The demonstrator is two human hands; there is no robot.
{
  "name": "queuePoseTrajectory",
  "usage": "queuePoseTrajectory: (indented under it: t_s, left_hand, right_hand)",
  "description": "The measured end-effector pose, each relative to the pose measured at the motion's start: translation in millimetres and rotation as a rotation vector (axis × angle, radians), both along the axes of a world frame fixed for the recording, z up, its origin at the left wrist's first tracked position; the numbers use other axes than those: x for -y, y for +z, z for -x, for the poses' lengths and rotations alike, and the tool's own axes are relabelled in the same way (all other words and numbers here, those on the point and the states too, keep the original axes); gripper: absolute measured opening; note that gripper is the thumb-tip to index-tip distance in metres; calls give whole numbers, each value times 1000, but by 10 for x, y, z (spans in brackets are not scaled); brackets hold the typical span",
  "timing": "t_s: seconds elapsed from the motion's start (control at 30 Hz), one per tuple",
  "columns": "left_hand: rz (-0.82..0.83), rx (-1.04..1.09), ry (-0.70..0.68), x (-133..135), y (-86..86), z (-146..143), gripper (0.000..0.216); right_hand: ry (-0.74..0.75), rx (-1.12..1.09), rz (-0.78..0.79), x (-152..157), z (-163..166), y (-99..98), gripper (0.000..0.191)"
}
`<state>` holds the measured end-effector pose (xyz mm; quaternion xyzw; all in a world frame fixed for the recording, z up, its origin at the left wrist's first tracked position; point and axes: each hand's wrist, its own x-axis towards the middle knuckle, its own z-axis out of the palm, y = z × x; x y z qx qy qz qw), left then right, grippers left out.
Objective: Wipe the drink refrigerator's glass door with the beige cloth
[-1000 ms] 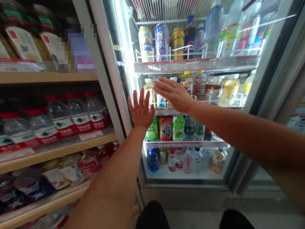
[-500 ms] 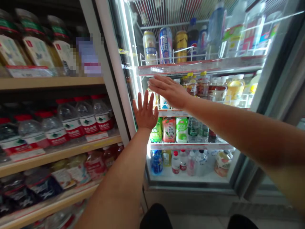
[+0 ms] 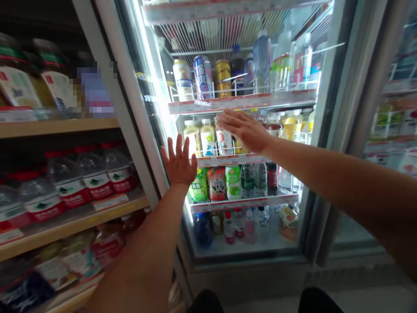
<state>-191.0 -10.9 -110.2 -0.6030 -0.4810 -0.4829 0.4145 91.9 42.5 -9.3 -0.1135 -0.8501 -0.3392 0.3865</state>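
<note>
My left hand [image 3: 178, 163] is flat and open, fingers spread upward, against the glass door [image 3: 153, 104] of a lit drinks fridge near its left edge. My right hand [image 3: 243, 129] is also open, palm down with fingers pointing left, level with the second shelf [image 3: 224, 160] of bottles. Neither hand holds anything. Behind the glass stand cans [image 3: 202, 77] on the upper shelf, pale bottles [image 3: 208, 137] on the second, and green and red bottles [image 3: 216, 183] on the third.
To the left, wooden shelves [image 3: 74, 224] carry water bottles with red labels [image 3: 70, 187] and other packaged drinks above and below. The fridge's grey frame [image 3: 339, 130] runs down the right, with another fridge door [image 3: 391, 130] beyond it. My dark knees [image 3: 208, 302] show at the bottom.
The view has shifted, so the fridge sits further left and more of its top shows. Both hands stay open at the glass, the left a little lower and further left.
</note>
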Motion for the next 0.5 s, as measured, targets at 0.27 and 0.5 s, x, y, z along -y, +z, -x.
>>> queuePoseTrajectory:
  t_s: [0.27, 0.5]
  left_hand:
    - [-11, 4, -4, 2, 10, -4, 62]
    - [4, 7, 3, 5, 7, -11, 63]
  right_hand:
    - [-31, -79, -23, -35, -306, -321, 71]
    - [-18, -146, -16, -54, -329, -262, 72]
